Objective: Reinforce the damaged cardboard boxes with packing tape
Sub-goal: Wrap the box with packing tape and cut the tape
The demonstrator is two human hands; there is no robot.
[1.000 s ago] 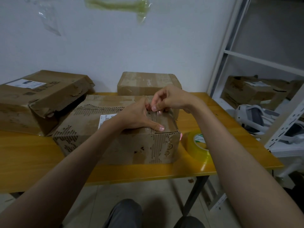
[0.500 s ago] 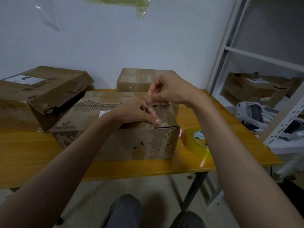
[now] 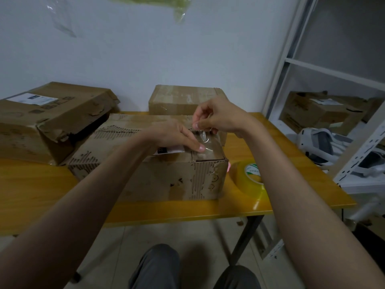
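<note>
I have the torn, scuffed brown cardboard box (image 3: 158,163) at the near middle of the yellow wooden table (image 3: 37,184), with a strip of clear packing tape (image 3: 205,140) over its top right corner. I judge the tape thin, limp and sticky, quick to wrinkle or cling to itself, so I'd hold it only by its free far end and keep it taut. My right hand (image 3: 216,119) pinches that end, thumb and forefinger closed on the film. My left hand (image 3: 177,136) lies flat, fingers straight and together, pressing the tape's near part onto the lid. The yellowish tape roll (image 3: 248,178) sits just right of the box.
</note>
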